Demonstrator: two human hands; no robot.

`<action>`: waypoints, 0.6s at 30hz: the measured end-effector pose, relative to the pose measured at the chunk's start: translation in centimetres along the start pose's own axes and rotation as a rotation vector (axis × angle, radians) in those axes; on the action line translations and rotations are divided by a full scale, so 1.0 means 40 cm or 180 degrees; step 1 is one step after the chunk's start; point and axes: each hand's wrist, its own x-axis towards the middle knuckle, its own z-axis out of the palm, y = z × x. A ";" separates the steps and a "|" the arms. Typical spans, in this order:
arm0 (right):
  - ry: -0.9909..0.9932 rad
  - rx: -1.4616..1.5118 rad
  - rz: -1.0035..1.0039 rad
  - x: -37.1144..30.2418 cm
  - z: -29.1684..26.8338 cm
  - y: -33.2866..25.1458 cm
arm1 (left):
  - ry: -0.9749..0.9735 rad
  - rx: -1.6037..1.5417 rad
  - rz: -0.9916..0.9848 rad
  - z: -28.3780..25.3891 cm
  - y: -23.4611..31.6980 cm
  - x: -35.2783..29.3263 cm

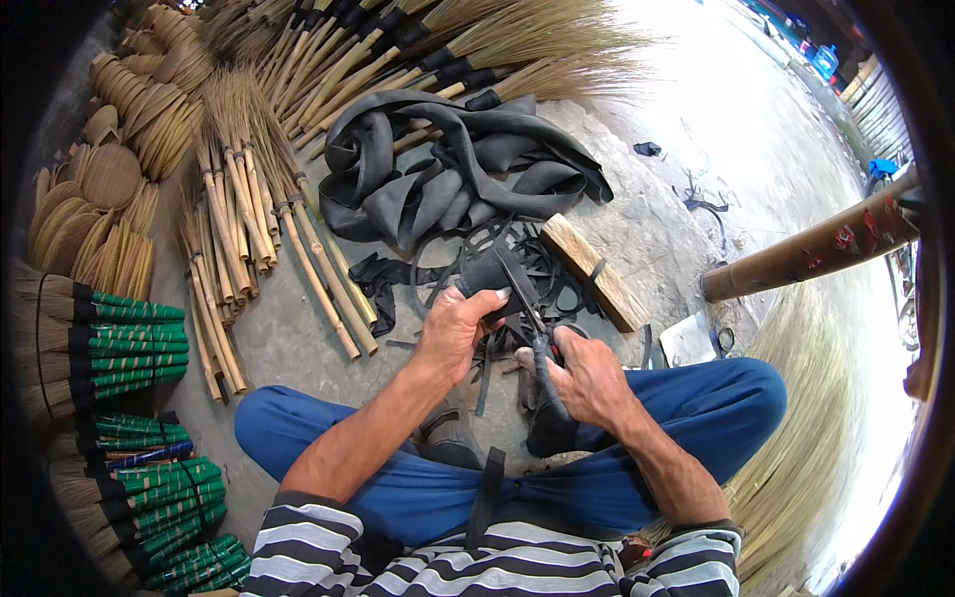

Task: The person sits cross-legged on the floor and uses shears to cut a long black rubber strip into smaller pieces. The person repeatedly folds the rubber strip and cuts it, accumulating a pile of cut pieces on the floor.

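Note:
My left hand (448,336) pinches a piece of black rubber (479,278), thumb on top. In my right hand (589,380) is a pair of scissors (544,366) with dark wrapped handles. Its blades point up and to the left, with the dark rubber against them; whether they are cutting into it I cannot tell. Thin black rubber strips (484,376) lie in a tangle beneath and beyond my hands. Just to the right of the strips is a wooden block (587,271) with a black band around it. A long heap of black rubber sheet (448,174) lies farther off.
Bamboo-handled brooms (239,204) lie at the left and far side. Green-wrapped brooms (139,343) are stacked along the left edge, near woven fans (109,177). A thick bamboo pole (806,246) stands at the right, beside loose straw (811,398). My crossed legs (696,398) frame the work.

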 end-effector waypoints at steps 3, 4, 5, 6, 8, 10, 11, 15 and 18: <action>0.0065 0.0150 -0.0132 0.002 0.003 0.007 | 0.0071 -0.0564 -0.0081 -0.004 -0.001 0.003; 0.0147 0.0030 -0.0231 0.003 0.008 0.011 | 0.0163 -0.0606 0.0027 -0.001 -0.003 0.003; 0.0212 -0.0105 -0.0300 0.006 0.014 0.015 | 0.0199 -0.0650 0.0064 0.004 -0.005 0.002; 0.0277 -0.0238 -0.0369 0.009 0.020 0.019 | 0.0251 -0.0716 0.0135 0.007 -0.004 0.001; 0.0666 -0.0579 -0.0671 0.013 0.031 0.026 | -0.0025 -0.0470 0.0307 0.018 -0.010 -0.004; 0.0890 -0.0784 -0.0821 0.015 0.035 0.030 | -0.0141 -0.0217 0.0433 0.033 -0.029 -0.015; 0.0925 -0.0819 -0.0822 0.015 0.034 0.030 | -0.0135 -0.0196 0.0424 0.035 -0.035 -0.018; 0.0263 -0.0489 -0.0164 0.005 0.017 0.024 | -0.0196 -0.0177 0.0364 0.029 -0.049 -0.014; 0.0140 -0.0424 -0.0244 0.003 0.006 0.025 | -0.0265 -0.0332 0.0181 0.012 -0.042 -0.007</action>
